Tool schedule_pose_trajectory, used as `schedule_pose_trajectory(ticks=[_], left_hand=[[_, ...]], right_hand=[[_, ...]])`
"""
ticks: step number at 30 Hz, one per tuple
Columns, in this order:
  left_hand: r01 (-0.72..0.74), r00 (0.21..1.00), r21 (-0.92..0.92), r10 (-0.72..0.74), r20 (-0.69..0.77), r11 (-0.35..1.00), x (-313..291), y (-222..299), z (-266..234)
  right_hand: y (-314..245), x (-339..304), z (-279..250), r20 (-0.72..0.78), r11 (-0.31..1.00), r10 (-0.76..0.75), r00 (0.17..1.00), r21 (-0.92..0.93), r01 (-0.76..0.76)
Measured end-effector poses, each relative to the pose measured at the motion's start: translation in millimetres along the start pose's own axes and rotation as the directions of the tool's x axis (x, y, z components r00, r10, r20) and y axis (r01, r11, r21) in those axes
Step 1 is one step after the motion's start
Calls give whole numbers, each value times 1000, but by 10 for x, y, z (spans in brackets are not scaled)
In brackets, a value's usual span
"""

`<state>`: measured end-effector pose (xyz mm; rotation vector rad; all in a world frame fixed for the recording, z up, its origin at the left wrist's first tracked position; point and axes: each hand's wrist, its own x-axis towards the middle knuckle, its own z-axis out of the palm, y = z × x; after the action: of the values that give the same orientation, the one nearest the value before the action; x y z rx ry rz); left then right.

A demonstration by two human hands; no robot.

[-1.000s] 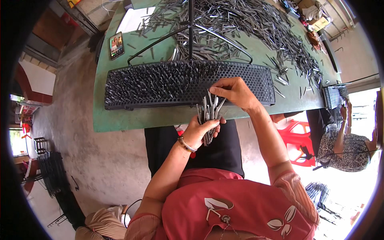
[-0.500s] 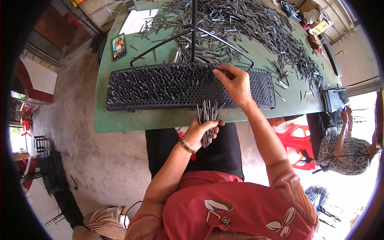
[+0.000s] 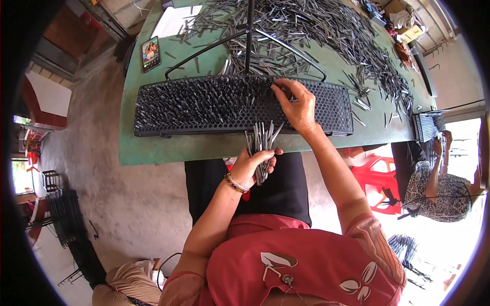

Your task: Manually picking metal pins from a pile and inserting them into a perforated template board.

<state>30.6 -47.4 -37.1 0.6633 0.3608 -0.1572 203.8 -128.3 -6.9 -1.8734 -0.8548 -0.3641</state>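
- Head view: the left hand [image 3: 253,166] is closed around a bundle of thin dark strips [image 3: 262,136], fanned upward just in front of the counter [image 3: 168,153].
- The right hand [image 3: 296,102] is over a black perforated rack [image 3: 329,109], thumb and fingertips near each other; whether they pinch a strip cannot be told.
- Strips crowd the rack's left part.
- Behind it lies a strip heap [image 3: 311,30].

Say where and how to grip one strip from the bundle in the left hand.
Probably pinch a far tip, coming from the perforated rack side: the strips fan apart there, sticking out beyond the left hand, which wraps them lower down.
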Motion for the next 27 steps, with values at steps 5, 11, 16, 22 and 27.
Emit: schedule_pose_trajectory(ticks=[5, 11, 16, 22, 27], left_hand=[[-12, 1000, -5, 12, -13, 1000, -18, 18, 43], [-40, 999, 57, 41, -18, 998, -20, 13, 65], [-51, 999, 55, 52, -15, 997, -19, 7, 56], [-74, 997, -16, 74, -13, 997, -43, 44, 118], [-80, 996, 11, 79, 46, 997, -22, 30, 129]], right_hand=[[33, -1, -19, 61, 989, -121, 991, -76, 125], [63, -15, -59, 71, 992, -109, 991, -53, 113], [49, 21, -133, 89, 994, -107, 990, 2, 107], [-235, -79, -530, 356, 921, 360, 862, 8, -389], [-288, -223, -516, 571, 760, 466, 676, 132, -636]])
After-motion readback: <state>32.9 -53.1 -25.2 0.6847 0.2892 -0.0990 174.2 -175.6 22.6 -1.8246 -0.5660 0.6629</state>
